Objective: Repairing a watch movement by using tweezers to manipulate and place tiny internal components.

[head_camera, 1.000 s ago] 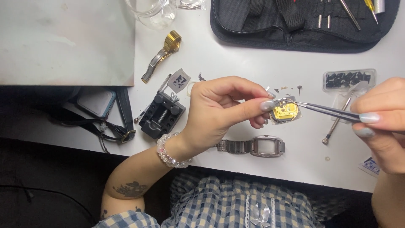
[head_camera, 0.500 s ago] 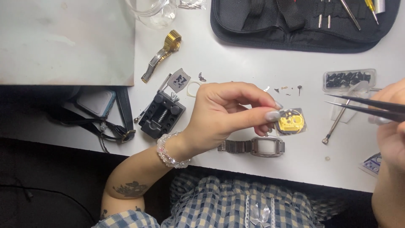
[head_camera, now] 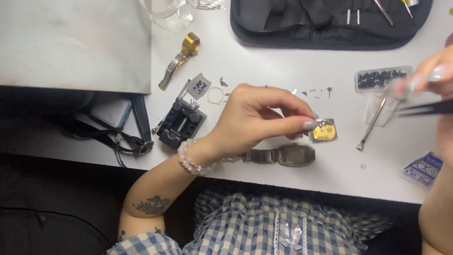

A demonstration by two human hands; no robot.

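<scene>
1. Two halves of one job on the white table [head_camera: 264, 61]: disassembly apparently finished, reassembly apparently not begun.
2. Along the far edge, an open black tool pouch [head_camera: 325, 23] with several tools in their slots.
3. Near the middle, the left hand [head_camera: 255, 118], thumb and forefinger pressed together on the left edge of the gold movement [head_camera: 323, 131], the other fingers curled loosely behind.
4. At the right edge, blurred, the right hand [head_camera: 436, 75], fingertips closed on dark tweezers [head_camera: 424, 108], their tips apart from the movement and pointing towards it.
5. Just below the left hand, flat on the table, the steel watch case [head_camera: 283, 154] on its bracelet; by the look of it emptied, though too dim to confirm.
6. Left of the wrist, a black case holder [head_camera: 181, 123] with nothing clamped in it.
7. On the movement itself: squarish with cut corners, bright yellow-gold, under a clear or silvery rim, low over the table between case and tweezers; resting or lifted, cannot tell.
8. Right of it, a slim pin tool [head_camera: 371, 125] lying slantwise.
9. Beside the holder, a pale gasket ring [head_camera: 214, 95], out of the case.
10. Smallest of all, loose screws and pins [head_camera: 314, 90] scattered above the fingers, none yet fitted back, in my judgement.
</scene>
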